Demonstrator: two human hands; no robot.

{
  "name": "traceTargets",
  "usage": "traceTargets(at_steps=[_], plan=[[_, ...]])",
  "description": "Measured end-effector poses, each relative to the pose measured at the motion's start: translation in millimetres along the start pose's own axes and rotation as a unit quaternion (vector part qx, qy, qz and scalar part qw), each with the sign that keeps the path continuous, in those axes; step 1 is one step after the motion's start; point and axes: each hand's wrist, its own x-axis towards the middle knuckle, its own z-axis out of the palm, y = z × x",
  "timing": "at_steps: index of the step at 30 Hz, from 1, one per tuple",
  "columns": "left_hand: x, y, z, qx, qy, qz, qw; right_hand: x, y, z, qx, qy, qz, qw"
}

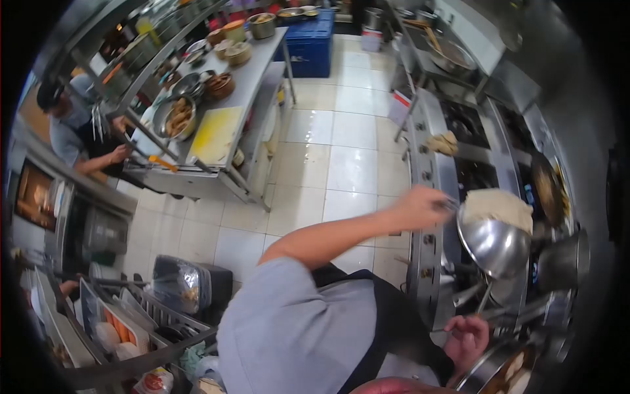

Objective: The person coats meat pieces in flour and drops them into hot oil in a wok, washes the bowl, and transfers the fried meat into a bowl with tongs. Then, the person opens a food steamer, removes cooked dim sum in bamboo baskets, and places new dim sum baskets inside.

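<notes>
My left hand (423,209) reaches over the stove, its fingers closed at the near rim of a shiny round metal pan (495,246). They seem to grip a small dark handle there, partly hidden by the fingers. A beige folded cloth (499,207) lies over the upper part of the pan. A thin metal handle (485,299) points from the pan's lower side toward my right hand (469,333). That hand is loosely curled with fingers apart and nothing visible in it. Just beside it is a metal pan of food (502,368), cut off by the dark frame edge.
The stove (426,177) carries burners, a folded cloth (443,143), a dark pan (548,187) and a pot (563,262). Across the tiled aisle (351,164), a steel table (262,72) holds bowls and a yellow-stained cutting board (216,134). A co-worker (79,125) stands behind it.
</notes>
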Motion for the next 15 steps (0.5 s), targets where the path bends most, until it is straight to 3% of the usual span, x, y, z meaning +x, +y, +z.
traceTargets(at_steps=[1, 3, 5, 6, 8, 11, 12, 14, 15], plan=[[-16.3, -45.7, -50.8, 0.077, 0.066, -0.094, 0.990, 21.2, 11.6, 17.9, 0.016, -0.034, 0.050, 0.998], [-58.3, -103.5, -166.3, 0.171, 0.208, -0.218, 0.938, 62.7, 42.8, 64.1, 0.055, -0.031, 0.047, 0.997], [-90.8, -130.9, -278.8, 0.164, 0.319, -0.335, 0.871, 106.4, 86.5, 105.7, -0.080, -0.052, 0.171, 0.981], [-112.4, -185.1, -335.9, 0.192, 0.393, -0.264, 0.860, 127.6, 107.6, 134.6, -0.127, -0.073, 0.205, 0.968], [-109.7, -151.0, -417.0, 0.031, 0.483, -0.288, 0.826, 166.2, 167.9, 184.8, -0.195, -0.125, 0.259, 0.937], [-103.4, -168.8, -516.7, -0.062, 0.587, -0.216, 0.778, 197.0, 283.5, 232.4, -0.249, -0.195, 0.330, 0.889], [-98.8, -167.6, -542.9, -0.063, 0.590, -0.221, 0.774, 202.8, 313.9, 242.7, -0.251, -0.198, 0.334, 0.886], [-91.6, -169.7, -591.0, -0.140, 0.636, -0.144, 0.745, 212.5, 364.5, 252.5, -0.418, -0.319, 0.307, 0.793], [-88.2, -168.6, -612.1, -0.141, 0.637, -0.145, 0.744, 218.8, 386.6, 255.6, -0.420, -0.320, 0.308, 0.792]])
